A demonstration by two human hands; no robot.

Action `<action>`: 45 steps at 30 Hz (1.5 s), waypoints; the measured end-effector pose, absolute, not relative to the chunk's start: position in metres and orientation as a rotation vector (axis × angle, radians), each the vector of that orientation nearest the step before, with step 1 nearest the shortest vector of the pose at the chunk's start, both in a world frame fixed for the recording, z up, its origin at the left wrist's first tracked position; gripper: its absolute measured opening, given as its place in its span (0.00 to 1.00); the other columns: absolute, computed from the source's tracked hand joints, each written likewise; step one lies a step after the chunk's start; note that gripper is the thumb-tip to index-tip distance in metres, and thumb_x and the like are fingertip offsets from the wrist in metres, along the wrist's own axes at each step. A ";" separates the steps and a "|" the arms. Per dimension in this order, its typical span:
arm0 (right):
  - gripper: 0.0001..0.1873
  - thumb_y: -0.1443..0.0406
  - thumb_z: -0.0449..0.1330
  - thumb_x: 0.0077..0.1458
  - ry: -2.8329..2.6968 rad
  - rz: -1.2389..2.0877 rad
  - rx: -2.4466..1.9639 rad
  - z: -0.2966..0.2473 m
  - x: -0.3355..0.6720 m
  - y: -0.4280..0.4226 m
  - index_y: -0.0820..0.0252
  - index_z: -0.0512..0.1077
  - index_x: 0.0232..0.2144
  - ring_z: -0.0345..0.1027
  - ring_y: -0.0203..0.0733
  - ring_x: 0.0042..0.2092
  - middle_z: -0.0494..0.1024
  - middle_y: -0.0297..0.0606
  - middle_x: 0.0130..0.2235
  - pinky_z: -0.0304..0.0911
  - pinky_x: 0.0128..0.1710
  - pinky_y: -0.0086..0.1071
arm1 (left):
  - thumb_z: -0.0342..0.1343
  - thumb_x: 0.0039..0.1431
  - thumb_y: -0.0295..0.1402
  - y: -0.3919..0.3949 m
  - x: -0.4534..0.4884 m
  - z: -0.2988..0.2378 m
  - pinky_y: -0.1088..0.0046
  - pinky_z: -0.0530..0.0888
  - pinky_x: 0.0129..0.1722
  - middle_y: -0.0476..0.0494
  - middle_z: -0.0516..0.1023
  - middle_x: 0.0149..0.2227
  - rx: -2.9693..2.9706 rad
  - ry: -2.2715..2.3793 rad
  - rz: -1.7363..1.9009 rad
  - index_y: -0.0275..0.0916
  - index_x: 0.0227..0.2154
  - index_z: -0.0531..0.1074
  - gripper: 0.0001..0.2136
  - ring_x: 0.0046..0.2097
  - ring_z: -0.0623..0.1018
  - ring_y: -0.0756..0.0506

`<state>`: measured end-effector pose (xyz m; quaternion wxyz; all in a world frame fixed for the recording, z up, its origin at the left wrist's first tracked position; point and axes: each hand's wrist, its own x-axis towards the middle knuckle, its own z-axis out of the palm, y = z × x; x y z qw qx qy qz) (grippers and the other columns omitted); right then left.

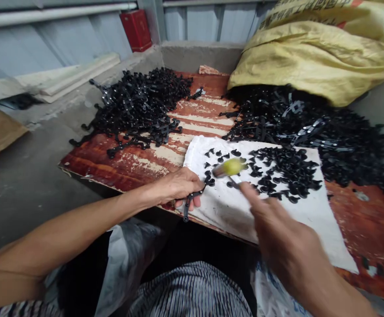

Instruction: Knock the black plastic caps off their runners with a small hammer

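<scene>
My left hand [177,187] grips a black moulded plastic runner [192,197] at the near edge of a white cloth [218,211], and the runner's end hangs past the board edge. My right hand [277,224] is blurred with motion and holds a yellow-handled tool [231,167] above the cloth. Its exact type is hard to make out. Small black plastic pieces [284,174] lie heaped on the cloth just beyond the tool, with a few scattered to the left.
The cloth lies on a worn red-brown board [129,165]. Tangled black runners form a heap [139,105] at back left and another [310,136] spilling from a yellow sack [313,57] at right. A concrete ledge [195,55] and a red box [135,31] stand behind.
</scene>
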<state>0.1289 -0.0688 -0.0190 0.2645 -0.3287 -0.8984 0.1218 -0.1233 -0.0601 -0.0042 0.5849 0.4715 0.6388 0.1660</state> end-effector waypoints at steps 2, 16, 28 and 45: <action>0.32 0.76 0.47 0.59 -2.457 0.328 -0.861 -0.017 0.127 -0.067 0.53 0.59 0.64 0.67 0.38 0.22 0.74 0.38 0.33 0.63 0.18 0.29 | 0.48 0.61 0.32 -0.061 -0.123 -0.003 0.81 0.54 0.10 0.49 0.72 0.15 1.118 1.511 0.364 0.34 0.19 0.70 0.16 0.11 0.59 0.56; 0.09 0.59 0.58 0.53 -1.973 1.366 -0.982 -0.007 0.080 -0.038 0.57 0.67 0.26 0.58 0.34 0.25 0.66 0.30 0.23 0.57 0.25 0.29 | 0.51 0.62 0.35 -0.089 -0.111 0.021 0.78 0.62 0.25 0.52 0.69 0.21 1.770 1.431 0.415 0.38 0.23 0.68 0.12 0.24 0.68 0.53; 0.16 0.53 0.63 0.51 -1.533 1.671 -1.134 -0.004 0.066 -0.045 0.56 0.64 0.27 0.49 0.27 0.16 0.60 0.22 0.18 0.48 0.13 0.24 | 0.70 0.42 0.37 -0.094 -0.110 0.000 0.76 0.75 0.24 0.45 0.77 0.31 0.574 1.165 0.962 0.35 0.35 0.66 0.22 0.27 0.79 0.49; 0.21 0.44 0.54 0.58 -1.673 1.698 -1.231 -0.005 0.109 -0.059 0.54 0.62 0.31 0.61 0.32 0.17 0.66 0.26 0.21 0.59 0.15 0.26 | 0.59 0.54 0.19 -0.042 -0.123 0.002 0.85 0.50 0.09 0.53 0.70 0.16 0.559 1.488 0.966 0.36 0.23 0.64 0.11 0.12 0.58 0.59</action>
